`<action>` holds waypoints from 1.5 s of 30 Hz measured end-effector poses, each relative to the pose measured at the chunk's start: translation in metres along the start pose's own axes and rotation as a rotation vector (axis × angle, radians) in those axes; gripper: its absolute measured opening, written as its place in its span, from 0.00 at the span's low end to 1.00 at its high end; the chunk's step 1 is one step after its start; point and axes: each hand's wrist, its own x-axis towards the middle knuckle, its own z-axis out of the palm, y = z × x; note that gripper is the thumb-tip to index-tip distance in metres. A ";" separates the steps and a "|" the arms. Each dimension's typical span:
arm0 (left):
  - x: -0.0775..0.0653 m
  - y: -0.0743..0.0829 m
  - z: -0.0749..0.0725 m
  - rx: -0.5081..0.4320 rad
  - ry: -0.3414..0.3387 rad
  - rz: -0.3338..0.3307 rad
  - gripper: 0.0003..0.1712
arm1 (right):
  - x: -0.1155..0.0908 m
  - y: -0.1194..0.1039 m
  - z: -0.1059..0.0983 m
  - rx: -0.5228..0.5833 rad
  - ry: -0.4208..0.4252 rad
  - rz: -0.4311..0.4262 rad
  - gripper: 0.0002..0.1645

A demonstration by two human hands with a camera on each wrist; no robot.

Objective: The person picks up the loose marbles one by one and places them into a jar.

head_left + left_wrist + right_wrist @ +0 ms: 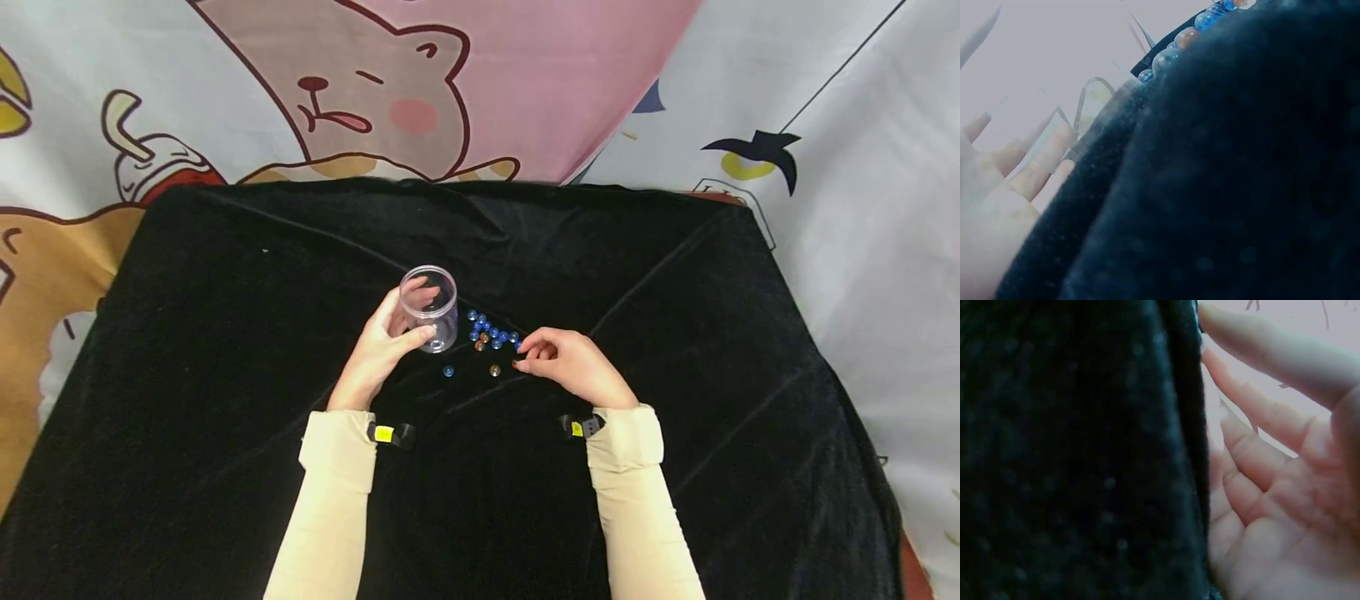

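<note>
My left hand (381, 343) grips a clear plastic jar (447, 323) from its left side, the thumb across the front and the fingers behind. The jar stands upright, its round mouth uncovered, and I see no marble inside it. Just right of it lies a loose cluster of blue and orange glass marbles (494, 332). A single blue marble (448, 371) and an amber marble (495, 371) lie nearer to me. At the cluster's right end is my right hand (573, 362), thumb and forefinger apart, beside a blue marble and a small reddish-orange one at the thumb tip.
A black velvety cloth (225, 367) with creases covers the table. Behind it hangs a printed curtain (540, 92) with cartoon animals. In the left wrist view, a fold of black cloth (1210, 175) hides much of the scene.
</note>
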 end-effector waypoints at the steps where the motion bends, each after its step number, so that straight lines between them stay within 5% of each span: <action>1: -0.001 0.000 0.000 0.007 -0.003 -0.006 0.36 | -0.001 0.000 0.001 -0.007 -0.003 0.006 0.09; 16: -0.003 0.001 0.002 0.035 -0.006 -0.017 0.36 | -0.004 -0.012 0.003 -0.173 0.051 0.038 0.08; 27: -0.002 0.005 0.000 0.030 0.004 0.002 0.36 | -0.004 -0.019 -0.001 -0.231 0.009 0.010 0.07; 36: -0.004 0.002 0.002 0.023 0.006 -0.001 0.36 | -0.004 -0.013 -0.003 -0.144 -0.003 0.046 0.07; 45: -0.003 0.002 0.003 0.021 -0.002 -0.002 0.37 | -0.002 -0.016 -0.006 -0.070 0.051 -0.013 0.07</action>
